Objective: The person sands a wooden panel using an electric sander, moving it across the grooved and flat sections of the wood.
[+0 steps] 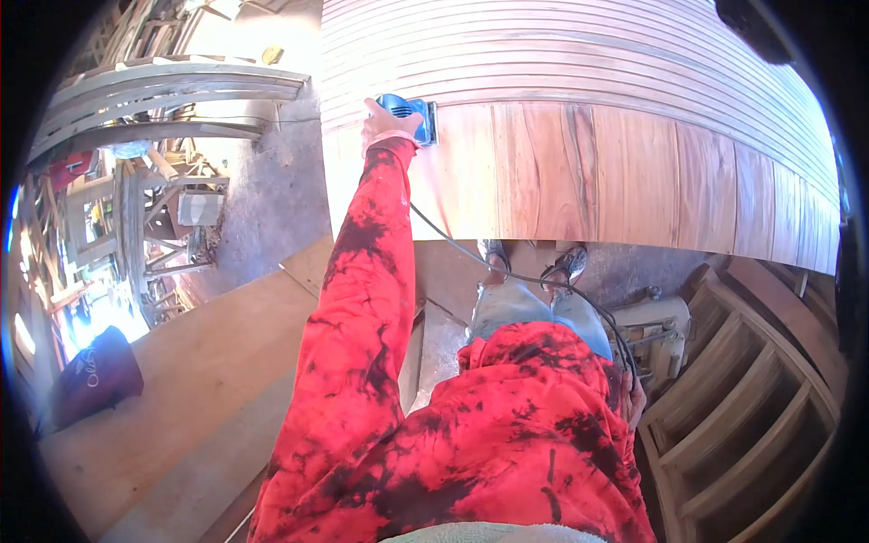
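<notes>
My left hand (387,128) is stretched far forward, its fingers wrapped over a blue electric sander (403,107). The sander rests flat on a large wooden panel (543,172), near its left end, where plain boards meet narrow grooved slats. From the tool a black power cord (471,255) trails across in front of my legs to my right side. My right hand (633,398) hangs low beside my hip, partly hidden by the red and black shirt. The cord runs into its fingers, which look closed around it.
A slatted wooden frame (724,398) leans at the lower right beside a pale machine part (656,330). Plywood sheets (199,389) lie at the lower left, with a dark red bag (98,376) on them. Stacked timber (172,90) and wooden frames fill the far left.
</notes>
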### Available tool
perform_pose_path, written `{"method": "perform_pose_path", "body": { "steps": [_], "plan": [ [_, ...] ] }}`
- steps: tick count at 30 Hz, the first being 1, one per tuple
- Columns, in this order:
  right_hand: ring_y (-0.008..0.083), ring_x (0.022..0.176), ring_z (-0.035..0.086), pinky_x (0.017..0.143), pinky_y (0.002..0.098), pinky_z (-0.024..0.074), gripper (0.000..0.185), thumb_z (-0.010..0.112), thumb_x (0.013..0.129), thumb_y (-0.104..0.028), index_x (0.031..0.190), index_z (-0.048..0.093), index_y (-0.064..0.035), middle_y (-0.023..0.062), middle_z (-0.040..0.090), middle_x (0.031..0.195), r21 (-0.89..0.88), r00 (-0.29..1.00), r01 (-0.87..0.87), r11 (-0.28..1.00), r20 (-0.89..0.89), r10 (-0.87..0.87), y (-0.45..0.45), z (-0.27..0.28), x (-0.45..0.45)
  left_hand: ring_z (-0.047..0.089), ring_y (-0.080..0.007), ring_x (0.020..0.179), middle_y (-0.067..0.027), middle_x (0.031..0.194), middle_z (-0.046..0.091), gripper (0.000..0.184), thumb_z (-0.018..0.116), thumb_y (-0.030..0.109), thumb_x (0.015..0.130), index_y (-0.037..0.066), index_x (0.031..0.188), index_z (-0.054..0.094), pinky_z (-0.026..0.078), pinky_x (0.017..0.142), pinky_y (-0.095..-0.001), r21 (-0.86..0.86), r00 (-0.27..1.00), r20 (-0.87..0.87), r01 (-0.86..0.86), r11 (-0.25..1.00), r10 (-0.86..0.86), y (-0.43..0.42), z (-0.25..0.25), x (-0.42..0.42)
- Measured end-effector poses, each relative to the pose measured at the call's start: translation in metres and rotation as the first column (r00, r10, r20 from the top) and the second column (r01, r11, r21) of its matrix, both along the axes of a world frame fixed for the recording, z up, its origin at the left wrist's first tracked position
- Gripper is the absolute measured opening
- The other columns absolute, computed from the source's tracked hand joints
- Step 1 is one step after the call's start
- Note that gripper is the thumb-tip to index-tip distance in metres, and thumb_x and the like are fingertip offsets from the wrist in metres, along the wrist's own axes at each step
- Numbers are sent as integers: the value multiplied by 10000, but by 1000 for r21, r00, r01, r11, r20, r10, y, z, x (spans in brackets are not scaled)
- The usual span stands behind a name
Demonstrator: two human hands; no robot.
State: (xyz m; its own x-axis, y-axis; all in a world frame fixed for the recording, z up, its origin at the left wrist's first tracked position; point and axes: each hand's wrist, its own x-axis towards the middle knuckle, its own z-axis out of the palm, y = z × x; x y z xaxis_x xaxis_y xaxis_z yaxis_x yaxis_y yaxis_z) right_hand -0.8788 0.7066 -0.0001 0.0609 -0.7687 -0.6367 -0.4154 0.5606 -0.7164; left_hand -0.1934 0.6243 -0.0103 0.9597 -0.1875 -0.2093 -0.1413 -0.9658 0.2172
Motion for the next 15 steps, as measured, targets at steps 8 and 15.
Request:
{"method": "perform_pose_path", "body": {
  "steps": [8,15],
  "plan": [
    [77,830,520,748,272,452,361,563,1088,-364,1079,691,-27,-33,627,897,-25,983,-174,984,-65,172,-12,-9,-17,664,-424,1142,-250,1172,680,893,812,403,674,96,1384,367,544,944,-539,28,1000,-26,19,999,-18,25,-1,-7],
    [66,798,472,711,262,413,319,569,1087,-343,1002,646,-46,-50,565,859,-32,985,-169,985,-27,168,-22,-13,-19,611,-447,1206,-282,1260,622,1065,832,443,653,88,1485,271,504,1006,-534,39,993,-120,-13,999,18,61,4,-29]
  ]
}}
